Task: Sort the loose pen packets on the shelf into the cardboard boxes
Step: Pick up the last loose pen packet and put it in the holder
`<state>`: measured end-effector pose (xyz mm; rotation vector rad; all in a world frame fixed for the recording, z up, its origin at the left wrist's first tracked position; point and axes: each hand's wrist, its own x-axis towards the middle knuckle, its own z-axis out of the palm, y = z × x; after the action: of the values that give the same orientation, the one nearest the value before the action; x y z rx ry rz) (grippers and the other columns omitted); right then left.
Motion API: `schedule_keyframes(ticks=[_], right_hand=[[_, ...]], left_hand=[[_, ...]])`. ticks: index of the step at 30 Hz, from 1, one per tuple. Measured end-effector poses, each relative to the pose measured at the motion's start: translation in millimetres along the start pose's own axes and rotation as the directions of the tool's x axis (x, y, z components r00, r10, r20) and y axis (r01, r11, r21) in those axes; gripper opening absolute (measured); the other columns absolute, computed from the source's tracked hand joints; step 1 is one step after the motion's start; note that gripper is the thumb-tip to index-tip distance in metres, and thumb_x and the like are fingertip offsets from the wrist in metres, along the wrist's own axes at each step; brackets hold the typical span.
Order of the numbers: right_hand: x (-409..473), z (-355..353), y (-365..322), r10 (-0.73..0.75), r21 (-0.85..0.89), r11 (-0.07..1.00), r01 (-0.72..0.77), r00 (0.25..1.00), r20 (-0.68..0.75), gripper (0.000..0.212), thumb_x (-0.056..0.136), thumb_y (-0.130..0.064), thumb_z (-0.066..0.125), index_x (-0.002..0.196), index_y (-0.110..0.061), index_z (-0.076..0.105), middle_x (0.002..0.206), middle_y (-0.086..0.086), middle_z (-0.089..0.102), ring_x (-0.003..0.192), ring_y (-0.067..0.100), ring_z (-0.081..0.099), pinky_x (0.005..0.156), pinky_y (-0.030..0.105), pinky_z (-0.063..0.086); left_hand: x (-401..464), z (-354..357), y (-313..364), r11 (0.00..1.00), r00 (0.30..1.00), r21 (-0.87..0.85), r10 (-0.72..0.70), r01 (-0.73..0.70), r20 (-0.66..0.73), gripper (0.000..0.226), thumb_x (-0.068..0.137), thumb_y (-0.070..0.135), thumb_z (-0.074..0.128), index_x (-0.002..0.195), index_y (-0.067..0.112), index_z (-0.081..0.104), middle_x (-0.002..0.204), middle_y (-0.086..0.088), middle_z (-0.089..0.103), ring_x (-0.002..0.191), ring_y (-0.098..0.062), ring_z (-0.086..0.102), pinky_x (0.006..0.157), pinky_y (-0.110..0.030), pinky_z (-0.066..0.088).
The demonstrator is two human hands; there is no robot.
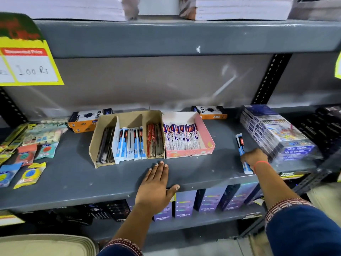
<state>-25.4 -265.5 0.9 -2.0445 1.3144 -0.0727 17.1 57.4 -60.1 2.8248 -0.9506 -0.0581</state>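
A brown cardboard box (129, 115) with three compartments stands mid-shelf, holding dark, blue-and-white and red pen packets. Touching its right side is a pink-and-white box (206, 137) filled with white pen packets. A loose blue-and-white pen packet (240, 143) lies on the grey shelf (73, 174) to the right of the boxes. My right hand (253, 157) is closed around the near part of this packet. My left hand (156, 183) rests flat on the shelf's front edge, fingers together, just in front of the brown box, holding nothing.
Orange-and-black boxes (83, 121) sit behind the cardboard boxes. Carded small items (29, 145) cover the shelf's left end. A stack of shrink-wrapped blue boxes (276, 133) stands just right of my right hand. Purple bottle boxes (208, 200) fill the shelf below.
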Motion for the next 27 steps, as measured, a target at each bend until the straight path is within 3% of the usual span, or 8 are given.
schedule_keyframes(ticks=[2, 5, 7, 9, 12, 15, 21, 27], right_hand=[[-5, 1, -2, -0.015, 0.061, 0.998, 0.013, 0.999, 0.031, 0.011, 0.077, -0.001, 0.062, 0.08, 0.009, 0.059, 0.072, 0.017, 0.052, 0.063, 0.028, 0.047, 0.065, 0.033, 0.039], [-15, 2, -11, -0.108, 0.287, 0.955, 0.076, 0.989, 0.098, 0.032, 0.077, 0.005, 0.063, 0.052, -0.003, 0.046, 0.05, 0.008, 0.039, 0.041, 0.02, 0.034, 0.045, 0.025, 0.028], [-31, 3, -19, -0.19, 0.488, 0.868, 0.087, 0.967, 0.167, 0.031, 0.078, 0.007, 0.064, 0.057, -0.011, 0.049, 0.04, 0.004, 0.043, 0.029, 0.01, 0.036, 0.036, 0.017, 0.025], [-52, 5, -28, -0.282, 0.638, 0.764, 0.092, 0.938, 0.202, 0.032, 0.077, 0.007, 0.065, 0.062, -0.017, 0.05, 0.031, -0.007, 0.052, 0.028, 0.002, 0.039, 0.038, 0.015, 0.027], [-80, 12, -34, -0.414, 0.754, 0.644, 0.128, 0.887, 0.203, 0.035, 0.078, 0.011, 0.064, 0.061, -0.016, 0.05, 0.041, -0.007, 0.066, 0.04, 0.003, 0.058, 0.039, 0.013, 0.04], [-97, 24, -35, -0.473, 0.792, 0.598, 0.122, 0.852, 0.226, 0.034, 0.077, 0.015, 0.062, 0.062, -0.014, 0.052, 0.045, -0.007, 0.068, 0.042, -0.001, 0.062, 0.046, 0.012, 0.048], [-110, 41, -36, -0.515, 0.81, 0.574, 0.12, 0.822, 0.243, 0.036, 0.076, 0.017, 0.063, 0.061, -0.012, 0.05, 0.045, -0.01, 0.066, 0.043, -0.004, 0.061, 0.039, 0.008, 0.043], [-115, 46, -43, -0.511, 0.802, 0.584, 0.127, 0.825, 0.241, 0.036, 0.075, 0.012, 0.068, 0.057, -0.014, 0.051, 0.053, -0.008, 0.067, 0.045, 0.001, 0.062, 0.042, 0.012, 0.045]], left_hand=[[-1, 1, 0, 1.0, 1.0, 0.004, -0.001, 0.002, -0.005, 0.075, 0.09, 0.062, 0.013, 0.141, 0.016, -0.016, 0.154, -0.001, -0.016, 0.13, -0.01, -0.028, 0.104, -0.026, -0.022], [0, 1, 0, 1.0, 1.0, 0.02, -0.005, 0.006, -0.014, 0.076, 0.089, 0.063, 0.013, 0.142, 0.015, -0.014, 0.154, -0.002, -0.015, 0.13, -0.01, -0.026, 0.105, -0.027, -0.02], [0, 1, 1, 0.999, 1.0, 0.032, -0.004, 0.005, -0.013, 0.077, 0.089, 0.063, 0.013, 0.142, 0.014, -0.013, 0.154, -0.003, -0.014, 0.13, -0.01, -0.025, 0.106, -0.027, -0.02], [0, 0, 1, 1.0, 1.0, 0.03, -0.009, 0.009, -0.012, 0.078, 0.087, 0.065, 0.008, 0.141, 0.014, -0.014, 0.153, -0.002, -0.015, 0.131, -0.01, -0.026, 0.105, -0.028, -0.02], [-1, 0, 1, 1.0, 1.0, 0.027, -0.009, 0.009, -0.01, 0.081, 0.082, 0.067, 0.001, 0.141, 0.014, -0.015, 0.153, -0.001, -0.016, 0.131, -0.01, -0.026, 0.105, -0.027, -0.02], [0, 1, 1, 1.0, 1.0, 0.006, -0.014, 0.015, -0.007, 0.077, 0.089, 0.064, 0.013, 0.141, 0.015, -0.014, 0.154, -0.002, -0.015, 0.131, -0.009, -0.025, 0.107, -0.028, -0.019], [0, 2, -1, 1.0, 1.0, -0.005, -0.007, 0.007, -0.016, 0.078, 0.088, 0.064, 0.014, 0.142, 0.015, -0.013, 0.154, -0.002, -0.014, 0.131, -0.009, -0.024, 0.107, -0.028, -0.018], [1, 2, -1, 1.0, 0.999, 0.016, 0.0, 0.001, -0.042, 0.08, 0.086, 0.066, 0.012, 0.143, 0.013, -0.009, 0.155, -0.005, -0.01, 0.14, -0.017, -0.015, 0.108, -0.028, -0.016]])
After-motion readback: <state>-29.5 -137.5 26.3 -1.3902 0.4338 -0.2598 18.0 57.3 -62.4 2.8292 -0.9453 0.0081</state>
